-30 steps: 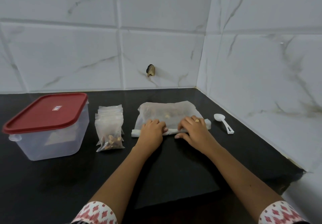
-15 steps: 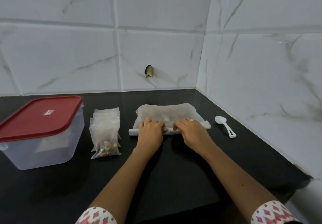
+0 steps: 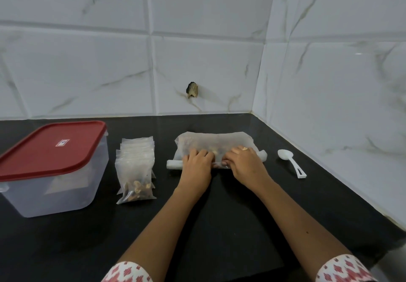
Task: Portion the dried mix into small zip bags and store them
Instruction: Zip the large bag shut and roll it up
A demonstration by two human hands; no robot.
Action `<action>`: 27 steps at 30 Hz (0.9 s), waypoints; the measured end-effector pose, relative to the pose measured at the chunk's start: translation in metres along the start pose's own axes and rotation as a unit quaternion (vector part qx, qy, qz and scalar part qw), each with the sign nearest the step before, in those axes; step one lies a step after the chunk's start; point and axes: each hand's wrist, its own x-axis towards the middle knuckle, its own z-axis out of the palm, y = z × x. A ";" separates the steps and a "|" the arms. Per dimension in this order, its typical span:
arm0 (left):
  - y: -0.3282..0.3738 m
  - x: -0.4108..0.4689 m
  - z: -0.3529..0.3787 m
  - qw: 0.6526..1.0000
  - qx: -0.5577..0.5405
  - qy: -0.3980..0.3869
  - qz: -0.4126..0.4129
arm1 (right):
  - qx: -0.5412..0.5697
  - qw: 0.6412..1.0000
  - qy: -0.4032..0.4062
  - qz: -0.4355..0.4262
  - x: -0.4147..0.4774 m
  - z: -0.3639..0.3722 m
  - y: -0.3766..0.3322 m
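Observation:
A large translucent bag of dried mix (image 3: 214, 142) lies flat on the black counter (image 3: 219, 211), its near edge rolled into a tight white tube. My left hand (image 3: 196, 167) and my right hand (image 3: 243, 164) sit side by side on that roll, fingers curled over it. A little brown mix shows through the bag just beyond my fingers. To the left lies a pile of small zip bags (image 3: 136, 167); the top one holds brown dried mix at its near end. Further left stands a clear plastic box with a red lid (image 3: 52, 150), closed.
A white plastic spoon (image 3: 290, 163) lies on the counter right of the big bag. White marble-look tiled walls (image 3: 219, 62) meet in a corner behind and to the right. A small dark stub (image 3: 192, 89) sticks out of the back wall.
Both hands have kept rolling the bag's near edge away from me; the flat part of the bag is shorter. The view has shifted slightly.

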 end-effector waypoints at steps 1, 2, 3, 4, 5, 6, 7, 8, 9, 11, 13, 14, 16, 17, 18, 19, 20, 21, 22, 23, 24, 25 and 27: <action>0.001 0.002 0.000 1.000 0.003 0.012 0.001 | 0.040 0.999 0.002 0.011 -0.002 -0.001 0.002; 0.002 0.003 0.000 1.000 0.004 0.019 -0.004 | 0.080 0.996 -0.003 0.024 -0.005 -0.002 0.005; 0.002 0.006 0.000 1.000 0.004 0.021 -0.012 | 0.104 0.994 -0.009 0.028 -0.007 -0.002 0.007; 0.002 0.008 0.000 1.000 0.006 0.015 -0.021 | 0.101 0.994 -0.018 0.024 -0.008 -0.002 0.009; 0.000 0.010 0.002 1.000 0.009 0.009 -0.026 | 0.093 0.995 -0.022 0.019 -0.007 0.000 0.010; -0.001 0.011 0.003 1.000 0.008 0.004 -0.029 | 0.084 0.996 -0.024 0.017 -0.006 0.001 0.011; -0.003 0.012 0.005 0.999 -0.003 0.005 -0.032 | 0.080 0.996 -0.026 0.019 -0.004 0.003 0.011; -0.004 0.012 0.006 0.999 -0.025 0.009 -0.036 | 0.073 0.997 -0.031 0.021 -0.001 0.004 0.011; -0.004 0.012 0.006 0.998 -0.050 0.009 -0.037 | 0.066 0.997 -0.039 0.026 0.002 0.004 0.011; -0.006 0.012 0.005 0.998 -0.059 -0.009 -0.022 | 0.060 0.997 -0.037 0.034 0.006 0.006 0.011; -0.006 0.013 0.005 1.000 -0.018 -0.005 -0.003 | 0.052 0.998 -0.010 0.043 0.008 0.006 0.010; -0.007 0.013 0.005 1.000 -0.002 0.007 0.001 | 0.037 0.998 0.002 0.041 0.008 0.006 0.010; -0.008 0.015 0.007 1.000 0.013 0.027 0.009 | 0.012 1.000 0.016 0.023 0.006 0.007 0.011; -0.008 0.016 0.008 0.999 0.019 0.031 0.014 | 0.009 1.000 0.016 0.015 0.004 0.006 0.011; -0.008 0.018 0.009 0.999 0.021 0.030 0.019 | 0.012 1.000 0.017 0.009 0.003 0.005 0.011; -0.010 0.021 0.009 0.999 0.017 0.026 0.020 | 0.019 1.000 0.023 0.007 0.002 0.005 0.013; -0.011 0.024 0.009 0.999 0.016 0.019 0.019 | 0.024 0.999 0.025 0.009 0.003 0.005 0.015; -0.013 0.027 0.009 1.000 0.019 0.014 0.020 | 0.026 0.999 0.027 0.008 0.003 0.006 0.015; -0.014 0.030 0.009 0.999 0.024 0.006 0.023 | 0.016 0.999 0.028 0.003 0.004 0.007 0.015; -0.015 0.031 0.010 0.999 0.026 -0.001 0.027 | -0.008 0.999 0.033 -0.005 0.005 0.008 0.016; -0.015 0.032 0.009 0.999 0.024 -0.007 0.026 | -0.034 0.999 0.036 -0.008 0.006 0.010 0.015; -0.015 0.031 0.008 1.000 0.015 -0.015 0.023 | -0.055 0.998 0.035 -0.007 0.007 0.011 0.014; -0.017 0.030 0.006 0.998 -0.062 -0.031 0.011 | -0.083 0.996 0.031 -0.017 0.008 0.013 0.011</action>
